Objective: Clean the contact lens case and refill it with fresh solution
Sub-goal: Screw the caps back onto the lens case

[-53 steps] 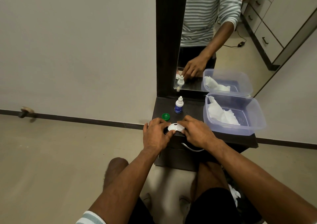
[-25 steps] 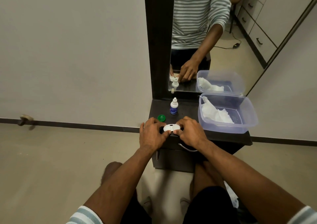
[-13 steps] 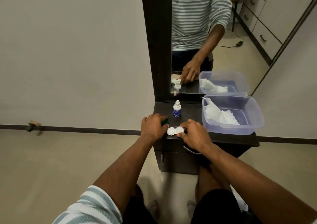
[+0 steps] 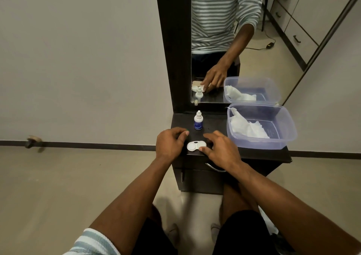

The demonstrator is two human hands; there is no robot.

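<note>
A white two-well contact lens case (image 4: 193, 146) lies flat near the front edge of a small dark vanity shelf (image 4: 214, 124). My right hand (image 4: 221, 148) rests beside it, thumb tip pressing on the case's right well and the other fingers spread loosely above the shelf. My left hand (image 4: 171, 143) is curled just left of the case over a green cap (image 4: 187, 132); only a sliver of green shows at the fingertips. A small white solution bottle (image 4: 198, 121) with a blue label stands upright behind the case.
A clear plastic tub (image 4: 285, 137) holding crumpled white tissue (image 4: 247, 127) fills the shelf's right side. A tall mirror (image 4: 224, 40) in a dark frame rises behind the shelf. A drawer handle (image 4: 214, 168) sits below the front edge. My knees are under the shelf.
My left hand let go of the case's left side and moved back-left onto the green cap. My right hand stays at the case, its fingers now spread and only the thumb touching.
</note>
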